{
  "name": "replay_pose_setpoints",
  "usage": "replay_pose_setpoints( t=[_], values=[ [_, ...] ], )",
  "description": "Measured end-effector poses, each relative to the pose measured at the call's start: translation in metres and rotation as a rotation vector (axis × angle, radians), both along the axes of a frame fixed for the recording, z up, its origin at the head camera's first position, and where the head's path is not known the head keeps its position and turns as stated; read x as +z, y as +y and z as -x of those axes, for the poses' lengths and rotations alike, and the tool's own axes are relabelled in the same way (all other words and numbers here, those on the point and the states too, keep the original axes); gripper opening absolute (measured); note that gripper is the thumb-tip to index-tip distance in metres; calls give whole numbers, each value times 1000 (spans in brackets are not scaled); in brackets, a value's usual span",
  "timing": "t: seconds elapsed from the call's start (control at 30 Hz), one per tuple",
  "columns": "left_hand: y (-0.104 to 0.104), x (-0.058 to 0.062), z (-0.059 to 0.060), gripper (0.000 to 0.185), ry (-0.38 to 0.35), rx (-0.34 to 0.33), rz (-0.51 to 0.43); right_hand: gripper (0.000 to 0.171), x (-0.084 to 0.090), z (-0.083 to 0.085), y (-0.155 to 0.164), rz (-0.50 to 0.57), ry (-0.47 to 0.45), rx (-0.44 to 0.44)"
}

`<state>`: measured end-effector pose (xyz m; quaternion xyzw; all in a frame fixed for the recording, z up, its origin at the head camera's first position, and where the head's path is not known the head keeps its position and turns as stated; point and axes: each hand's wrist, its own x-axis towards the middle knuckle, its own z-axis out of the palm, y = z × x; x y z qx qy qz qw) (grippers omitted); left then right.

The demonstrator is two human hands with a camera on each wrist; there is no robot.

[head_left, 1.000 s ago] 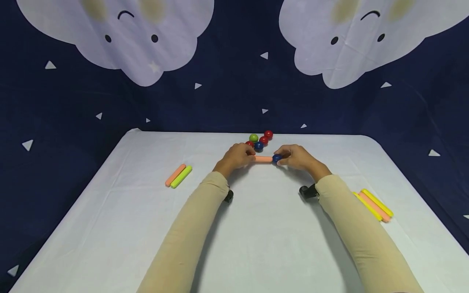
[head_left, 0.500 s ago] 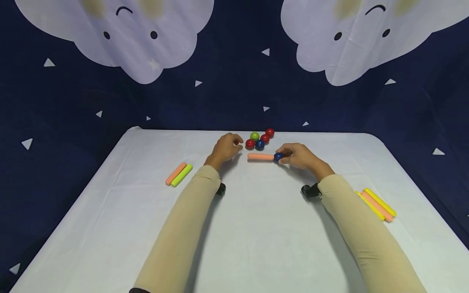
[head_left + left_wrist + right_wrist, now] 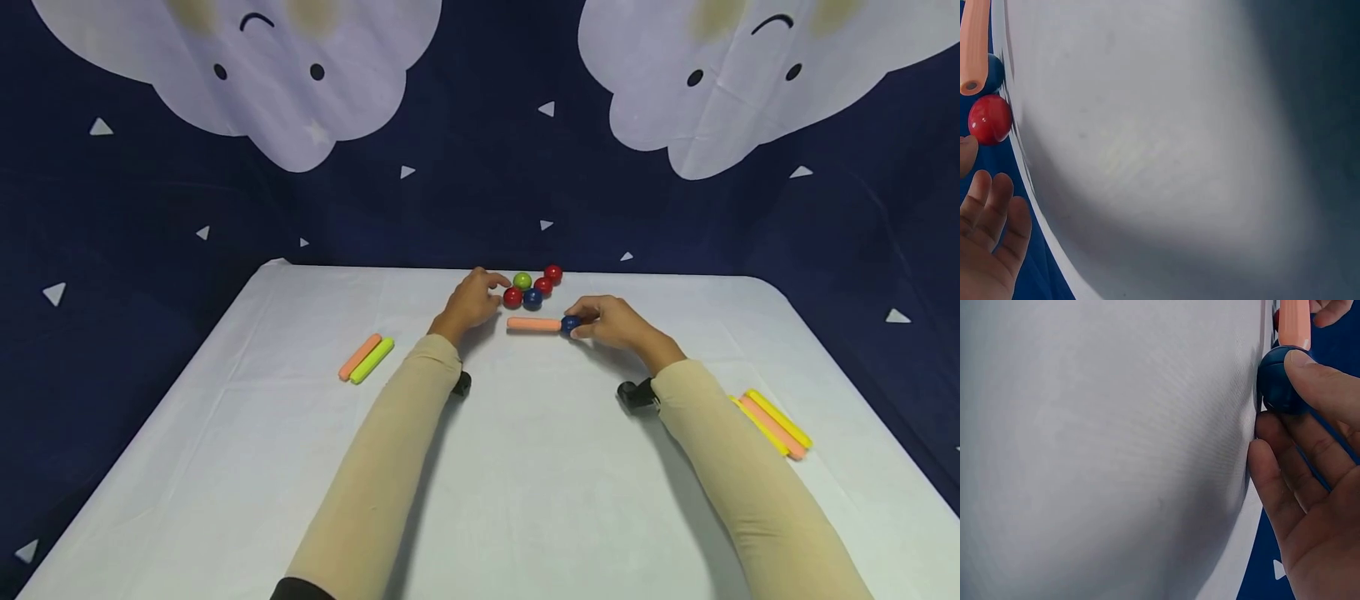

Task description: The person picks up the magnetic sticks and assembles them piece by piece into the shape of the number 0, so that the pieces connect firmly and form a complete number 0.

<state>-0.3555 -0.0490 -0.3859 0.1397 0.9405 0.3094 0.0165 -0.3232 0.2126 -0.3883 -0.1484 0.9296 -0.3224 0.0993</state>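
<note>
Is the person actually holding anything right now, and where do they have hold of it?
The right hand pinches the blue ball stuck on the end of the orange stick, its grip on the ball itself. The left hand holds nothing, its fingers beside a red ball.

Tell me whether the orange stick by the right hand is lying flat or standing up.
Lying flat: the orange stick rests lengthwise on the table, its end against the blue ball.

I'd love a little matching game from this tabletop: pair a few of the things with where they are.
Things:
1. blue ball
2. green ball
3. orange-and-green stick pair
4. yellow-and-orange sticks

Places:
A. beside the right sleeve
B. pinched by the right hand at the orange stick's end
C. alone on the table's left part
D. in the cluster by the left hand

Pairs: 1-B, 2-D, 3-C, 4-A
</note>
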Motion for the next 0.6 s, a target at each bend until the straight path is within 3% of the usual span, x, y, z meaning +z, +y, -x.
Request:
replay_pose_setpoints(
  t=[0.23,0.6],
  values=[
    [3,1,1,39,-23,-10,93,32,0,-1,0,12,6,10],
    [7,7,-3,39,-48,-26,105,33,1,-1,0,5,-21,0]
  ],
)
